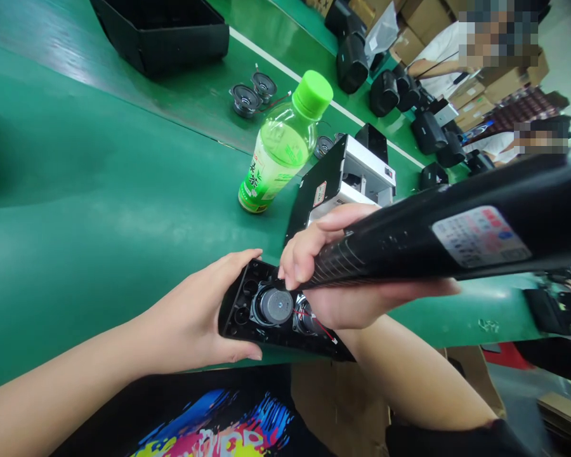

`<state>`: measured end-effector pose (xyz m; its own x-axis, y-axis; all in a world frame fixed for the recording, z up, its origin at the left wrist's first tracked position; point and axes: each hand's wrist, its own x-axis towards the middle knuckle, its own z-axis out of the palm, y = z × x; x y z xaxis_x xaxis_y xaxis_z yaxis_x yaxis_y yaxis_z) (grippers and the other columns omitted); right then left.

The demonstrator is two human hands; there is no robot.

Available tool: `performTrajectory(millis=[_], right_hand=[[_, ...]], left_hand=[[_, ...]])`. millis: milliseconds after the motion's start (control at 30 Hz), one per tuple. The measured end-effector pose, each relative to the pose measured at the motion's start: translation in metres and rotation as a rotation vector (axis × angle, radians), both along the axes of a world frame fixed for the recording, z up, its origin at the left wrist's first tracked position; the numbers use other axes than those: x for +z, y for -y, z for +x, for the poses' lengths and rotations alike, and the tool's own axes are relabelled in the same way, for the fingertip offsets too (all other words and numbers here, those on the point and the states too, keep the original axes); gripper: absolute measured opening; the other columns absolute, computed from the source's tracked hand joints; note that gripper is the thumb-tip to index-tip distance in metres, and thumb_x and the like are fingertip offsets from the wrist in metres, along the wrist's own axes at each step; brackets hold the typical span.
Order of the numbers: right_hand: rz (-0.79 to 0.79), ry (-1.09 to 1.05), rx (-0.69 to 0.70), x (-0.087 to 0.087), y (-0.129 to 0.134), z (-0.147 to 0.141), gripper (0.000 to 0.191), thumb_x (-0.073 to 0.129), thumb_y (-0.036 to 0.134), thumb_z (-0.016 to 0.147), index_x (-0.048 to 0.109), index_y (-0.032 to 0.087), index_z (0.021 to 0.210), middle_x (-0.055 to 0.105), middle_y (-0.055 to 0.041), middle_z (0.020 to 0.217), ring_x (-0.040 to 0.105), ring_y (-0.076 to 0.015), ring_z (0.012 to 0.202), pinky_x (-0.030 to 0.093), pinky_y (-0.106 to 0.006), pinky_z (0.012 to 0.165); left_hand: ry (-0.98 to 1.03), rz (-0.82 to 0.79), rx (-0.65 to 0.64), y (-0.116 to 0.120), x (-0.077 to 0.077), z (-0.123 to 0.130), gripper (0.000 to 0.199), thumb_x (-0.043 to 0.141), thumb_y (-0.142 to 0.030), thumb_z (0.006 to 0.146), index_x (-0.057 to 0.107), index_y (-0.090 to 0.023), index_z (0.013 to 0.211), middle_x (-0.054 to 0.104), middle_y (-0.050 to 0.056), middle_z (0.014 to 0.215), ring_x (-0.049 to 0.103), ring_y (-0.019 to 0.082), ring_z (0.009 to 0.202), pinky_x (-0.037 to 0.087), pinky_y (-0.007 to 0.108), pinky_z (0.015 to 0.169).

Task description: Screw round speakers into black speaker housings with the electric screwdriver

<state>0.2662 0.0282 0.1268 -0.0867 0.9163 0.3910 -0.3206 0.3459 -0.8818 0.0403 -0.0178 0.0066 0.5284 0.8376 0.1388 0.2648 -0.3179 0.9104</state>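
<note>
My left hand (pixel 204 311) is closed around the left end of a black speaker housing (pixel 233 327), thumb on the near side and fingers on the far side. Two round speaker drivers sit inside it: one driver (pixel 276 306) shows its grey magnet, and the other driver (pixel 305 317), with a red wire, is partly covered by my right hand. My right hand (pixel 342 279) is wrapped round a thick black electric screwdriver (pixel 400 228) with a white label. The screwdriver slants down over the housing; its tip is hidden behind my fingers.
A green-capped drink bottle (pixel 280 146) stands beyond the housing, beside a black and white screw feeder (pixel 333 178). Loose speaker drivers (pixel 247 98) and a black bin (pixel 171 41) lie farther back on the green bench (pixel 99 254). People work among black speakers (pixel 352 63) at upper right.
</note>
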Motion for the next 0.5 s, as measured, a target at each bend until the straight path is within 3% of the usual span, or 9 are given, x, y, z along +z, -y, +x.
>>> performTrajectory(millis=[267, 500], right_hand=[[-0.005, -0.011, -0.098, -0.007, 0.002, -0.010, 0.083, 0.080, 0.113, 0.095, 0.086, 0.032, 0.107, 0.072, 0.0062, 0.058, 0.058, -0.0207, 0.038, 0.051, -0.035, 0.042], [0.014, 0.088, -0.173, -0.036, 0.008, -0.008, 0.084, 0.072, 0.118, 0.096, 0.082, 0.039, 0.122, 0.075, 0.0053, 0.068, 0.064, -0.0227, 0.047, 0.058, -0.039, 0.048]], left_hand=[[0.014, 0.046, 0.041, 0.004, -0.012, 0.001, 0.131, 0.106, -0.085, 0.094, 0.042, -0.044, 0.200, 0.068, 0.015, 0.194, 0.077, 0.047, 0.169, 0.066, 0.065, 0.143], [-0.029, 0.030, 0.050, 0.003, -0.016, 0.000, 0.140, 0.114, -0.076, 0.087, 0.040, -0.045, 0.201, 0.064, 0.016, 0.199, 0.074, 0.048, 0.173, 0.065, 0.067, 0.145]])
